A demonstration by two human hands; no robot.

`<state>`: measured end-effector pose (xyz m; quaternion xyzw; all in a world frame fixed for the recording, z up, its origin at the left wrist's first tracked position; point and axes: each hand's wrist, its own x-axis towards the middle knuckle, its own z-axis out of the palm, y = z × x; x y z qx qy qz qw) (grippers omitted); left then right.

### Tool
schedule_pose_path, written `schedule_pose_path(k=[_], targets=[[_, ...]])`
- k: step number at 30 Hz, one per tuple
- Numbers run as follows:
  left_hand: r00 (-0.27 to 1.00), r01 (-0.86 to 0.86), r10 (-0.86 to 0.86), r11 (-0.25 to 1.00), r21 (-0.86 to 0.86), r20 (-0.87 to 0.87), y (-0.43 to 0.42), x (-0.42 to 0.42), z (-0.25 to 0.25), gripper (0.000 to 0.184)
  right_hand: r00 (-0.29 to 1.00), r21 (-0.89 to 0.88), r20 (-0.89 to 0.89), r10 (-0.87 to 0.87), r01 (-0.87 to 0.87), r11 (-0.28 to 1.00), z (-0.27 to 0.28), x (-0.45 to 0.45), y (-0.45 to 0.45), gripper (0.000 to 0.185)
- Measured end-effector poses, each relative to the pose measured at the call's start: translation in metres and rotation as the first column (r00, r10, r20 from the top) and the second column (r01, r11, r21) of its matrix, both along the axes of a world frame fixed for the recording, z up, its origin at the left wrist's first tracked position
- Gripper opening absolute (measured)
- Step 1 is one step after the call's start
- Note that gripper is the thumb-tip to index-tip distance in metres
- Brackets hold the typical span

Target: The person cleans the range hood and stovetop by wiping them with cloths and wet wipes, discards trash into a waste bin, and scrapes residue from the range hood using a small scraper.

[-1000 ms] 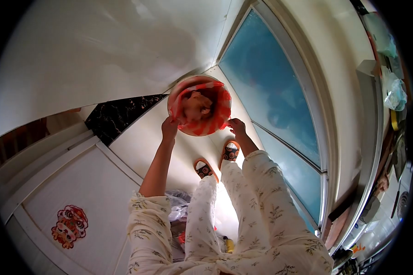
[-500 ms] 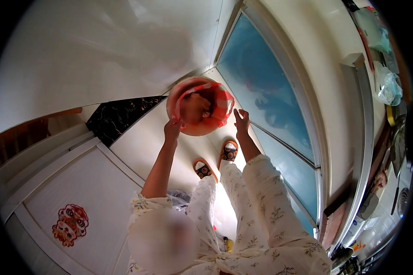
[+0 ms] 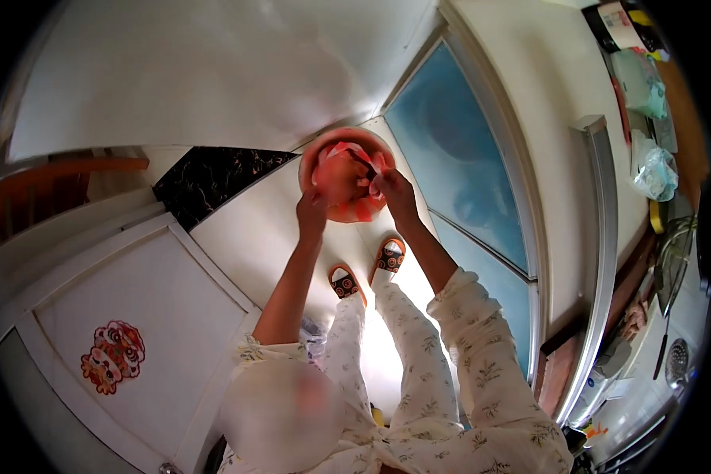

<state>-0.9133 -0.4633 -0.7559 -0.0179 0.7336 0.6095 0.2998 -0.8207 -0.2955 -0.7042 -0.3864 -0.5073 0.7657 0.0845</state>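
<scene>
A round reddish bin [image 3: 306,162] stands on the floor in the corner, and a red-and-white plastic bag [image 3: 347,147] lines it. My left hand [image 3: 312,209] is closed on the bag's near left side. At the right side, my right hand [image 3: 395,192] pinches a gathered part of the same bag. Between my hands the bag's mouth is drawn narrower, and what lies inside is blurred, too unclear to name.
Blue-panelled cabinet doors [image 3: 458,142] rise close on the right, below a counter edge with a metal handle [image 3: 604,261]. To the left is a white door [image 3: 126,316] with a colourful sticker. My slippered feet [image 3: 389,257] stand just short of the bin. Clear plastic bags [image 3: 654,170] lie on the counter.
My right hand has moved left from beside the bin and taken hold of the bag. The bag's rim has been pulled inward off the bin's edge. My left hand still grips it.
</scene>
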Motion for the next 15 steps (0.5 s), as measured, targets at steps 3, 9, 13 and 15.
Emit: schedule_pose_path(k=[3, 9, 13, 15], targets=[[0.986, 0.08, -0.088, 0.995, -0.062, -0.145, 0.025, 0.02, 0.073, 0.025, 0.995, 0.061, 0.023, 0.101, -0.102, 0.993, 0.049, -0.006, -0.009, 0.011], [0.881, 0.048, -0.118, 0.986, -0.162, -0.459, 0.068, 0.063, 0.209, 0.033, 0.996, 0.079, -0.022, 0.087, -0.085, 0.993, 0.16, 0.002, -0.005, 0.014], [0.889, 0.086, -0.151, 0.982, -0.166, -0.433, 0.073, 0.063, 0.264, 0.05, 0.996, 0.134, -0.006, 0.092, -0.091, 0.987, 0.211, 0.005, 0.001, 0.014], [0.896, 0.039, -0.082, 0.994, -0.106, -0.437, 0.077, 0.059, 0.28, 0.037, 0.996, 0.131, -0.031, 0.084, -0.079, 0.988, 0.23, 0.003, 0.001, 0.013]])
